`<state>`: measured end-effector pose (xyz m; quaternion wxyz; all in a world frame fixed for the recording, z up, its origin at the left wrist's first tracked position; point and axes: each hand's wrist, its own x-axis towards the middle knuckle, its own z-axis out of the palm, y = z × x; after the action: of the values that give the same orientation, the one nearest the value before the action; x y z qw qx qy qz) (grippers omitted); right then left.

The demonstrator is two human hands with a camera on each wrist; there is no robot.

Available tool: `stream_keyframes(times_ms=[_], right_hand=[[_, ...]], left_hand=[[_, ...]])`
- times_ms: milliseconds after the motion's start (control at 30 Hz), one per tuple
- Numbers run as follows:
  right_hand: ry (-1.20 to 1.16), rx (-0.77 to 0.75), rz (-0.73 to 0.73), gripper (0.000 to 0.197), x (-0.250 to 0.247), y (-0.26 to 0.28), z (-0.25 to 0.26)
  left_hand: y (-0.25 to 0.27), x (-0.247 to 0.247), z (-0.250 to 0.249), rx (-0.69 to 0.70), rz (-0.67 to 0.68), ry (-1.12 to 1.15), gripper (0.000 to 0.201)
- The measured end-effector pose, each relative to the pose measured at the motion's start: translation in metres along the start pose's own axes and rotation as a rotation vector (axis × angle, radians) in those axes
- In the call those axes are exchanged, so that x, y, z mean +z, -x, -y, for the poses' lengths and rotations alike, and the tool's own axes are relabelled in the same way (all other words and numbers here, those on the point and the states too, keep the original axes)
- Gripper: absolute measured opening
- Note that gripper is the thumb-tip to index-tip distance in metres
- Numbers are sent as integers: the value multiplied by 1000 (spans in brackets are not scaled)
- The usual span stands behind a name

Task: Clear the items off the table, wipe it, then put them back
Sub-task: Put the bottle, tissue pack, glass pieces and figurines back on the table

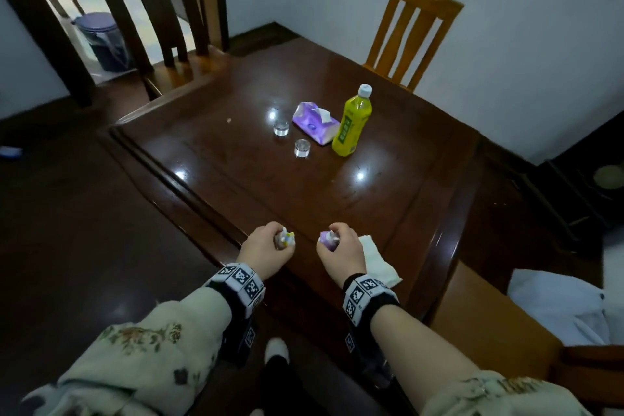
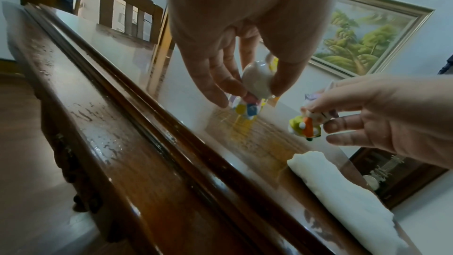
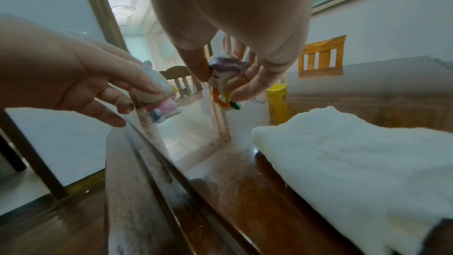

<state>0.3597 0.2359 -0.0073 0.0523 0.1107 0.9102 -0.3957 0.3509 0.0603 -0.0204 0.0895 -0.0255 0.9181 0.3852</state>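
My left hand pinches a small white rabbit figurine with a pink and blue base, just above the near edge of the dark wooden table. My right hand pinches a purple-haired figurine with an orange and green carrot, a little to the right. A folded white cloth lies on the table beside my right hand. Farther back stand a yellow-green drink bottle, a purple tissue pack and two small clear glass cups.
A dark wooden chair stands at the table's far left, a light wooden chair at the far right against the white wall. A blue bin stands beyond the doorway. White fabric lies on a seat at the right.
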Motion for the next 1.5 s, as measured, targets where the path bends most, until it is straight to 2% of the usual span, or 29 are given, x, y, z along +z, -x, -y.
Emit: stream_keyframes(times_ms=[300,567,667,733,900,1067,1200,1367,1500], right_hand=[[-40,63,-43,37,29,-89,32],[-20,19,65,34,70,-148,71],[-42,94,43,33,68,-160,71],[-91,193,-31,33,64,-172,69],[-65,389,-162,34,51,-187,61],[-15,575,-266,33,8,-197,38],[-24,630,-327,36,-25,-203,18],[-47,624,-304,38,-49,-222,-1],[-76,601,-287,40,-57,-245,-15]], left_hand=[[-87,-33,3,23,46,-71,23],[-173,-78,20,-34,104,-223,23],[-191,-85,24,-39,161,-247,24],[-204,-87,25,-31,198,-252,25],[-236,-76,8,41,347,-297,34],[-260,-54,-29,159,437,-391,31],[-269,-29,-58,231,451,-402,34],[-288,6,-87,315,484,-372,35],[-303,25,-102,310,524,-383,38]])
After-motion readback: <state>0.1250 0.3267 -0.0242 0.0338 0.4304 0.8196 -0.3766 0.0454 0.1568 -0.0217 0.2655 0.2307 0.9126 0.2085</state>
